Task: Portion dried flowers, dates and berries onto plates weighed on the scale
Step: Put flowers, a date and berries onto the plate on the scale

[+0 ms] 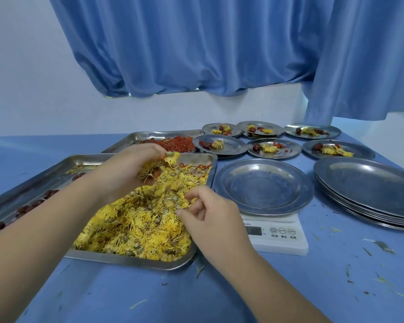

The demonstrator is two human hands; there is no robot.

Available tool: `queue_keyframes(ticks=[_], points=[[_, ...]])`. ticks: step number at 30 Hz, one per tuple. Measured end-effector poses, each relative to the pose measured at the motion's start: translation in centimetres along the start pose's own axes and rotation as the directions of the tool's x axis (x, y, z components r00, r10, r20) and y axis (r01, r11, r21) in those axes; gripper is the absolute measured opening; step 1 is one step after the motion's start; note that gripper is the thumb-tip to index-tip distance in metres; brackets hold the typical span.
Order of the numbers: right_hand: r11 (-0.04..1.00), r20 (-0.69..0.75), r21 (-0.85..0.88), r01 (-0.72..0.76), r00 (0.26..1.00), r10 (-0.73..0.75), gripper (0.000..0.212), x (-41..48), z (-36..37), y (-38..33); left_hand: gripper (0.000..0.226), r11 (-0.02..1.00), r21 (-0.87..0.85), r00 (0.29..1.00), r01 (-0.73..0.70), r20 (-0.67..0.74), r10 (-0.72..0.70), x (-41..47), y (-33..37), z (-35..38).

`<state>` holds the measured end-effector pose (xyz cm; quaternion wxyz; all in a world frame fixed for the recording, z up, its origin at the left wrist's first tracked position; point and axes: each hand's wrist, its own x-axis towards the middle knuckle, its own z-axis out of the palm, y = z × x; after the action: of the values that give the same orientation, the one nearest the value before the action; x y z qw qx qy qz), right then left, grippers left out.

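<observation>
Fingers, left hand (131, 169): clenched around a clump of dried flowers (160, 163), held just above the heap at centre frame, yellow petals sticking out past the fingertips.
Fingers, right hand (212, 217): curled, thumb and forefinger tips down at the right edge of the flower heap (138, 224); blur leaves it unclear whether they have hold of anything.
Flower heap: fills the lower right part of the near tray (126, 258), lower centre of frame.
Dates (26, 209): dark red, strung along the left side of the same tray, at the left edge of frame.
Berries (175, 144): a red pile in the far tray (135, 137), just behind the near tray; a few more lie scattered in the near tray's upper right corner.
Plate (264, 185): round steel, empty, sitting on the scale right of centre, just beside the near tray.
Scale (280, 238): white, display and three buttons facing the camera; the reading is too blurred to make out.
Filled plates (275, 149): six in two rows at upper right, each with yellow flowers, a date and red berries.
Stack of plates (369, 190): steel, at the right edge of frame, beside the scale.
Table cloth (219, 299): blue, flecked with stray petals (383, 245), thickest at lower right.
Backdrop: blue curtain (196, 43) over a pale wall.
</observation>
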<state>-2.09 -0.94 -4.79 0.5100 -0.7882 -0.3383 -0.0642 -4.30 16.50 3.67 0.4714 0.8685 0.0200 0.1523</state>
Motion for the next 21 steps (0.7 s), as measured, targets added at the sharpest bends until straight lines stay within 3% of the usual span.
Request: queue_keyframes(ticks=[3,6,8,10,13,17,21], points=[[0.977,0.000,0.173,-0.127,0.992,0.129,0.056,0.2,-0.1,-0.4,0.012,0.995,-0.061,0.996,0.074,0.062,-0.071,0.0,-0.6,-0.3],[0.937,0.007,0.294,-0.191,0.980,0.198,0.069,0.1,-0.6,-0.4,0.018,0.981,-0.131,0.975,0.142,0.188,-0.116,-0.1,-1.3,0.7],[0.941,0.008,0.272,-0.204,0.978,0.209,0.062,0.1,-0.8,-0.4,0.017,0.987,-0.113,0.970,0.118,0.228,-0.090,-0.1,-1.5,1.4],[0.958,-0.029,0.237,-0.163,0.984,0.174,0.043,-0.2,-1.1,-0.4,0.012,0.987,-0.127,0.969,0.102,0.238,-0.070,0.0,-1.3,2.0],[0.963,-0.198,0.258,-0.075,0.972,0.128,0.011,-0.2,-2.4,-0.4,0.016,0.991,-0.112,0.972,0.078,0.229,-0.050,0.8,-0.6,2.7],[0.865,-0.402,0.493,-0.091,0.858,0.319,0.010,0.7,-6.4,0.8,0.020,0.995,0.095,0.993,0.001,0.114,-0.012,2.8,1.2,4.9],[0.700,-0.422,0.706,-0.103,0.734,0.533,0.009,1.4,-10.5,2.9,0.017,0.985,0.163,0.993,-0.051,0.115,0.032,5.9,2.7,8.8]])
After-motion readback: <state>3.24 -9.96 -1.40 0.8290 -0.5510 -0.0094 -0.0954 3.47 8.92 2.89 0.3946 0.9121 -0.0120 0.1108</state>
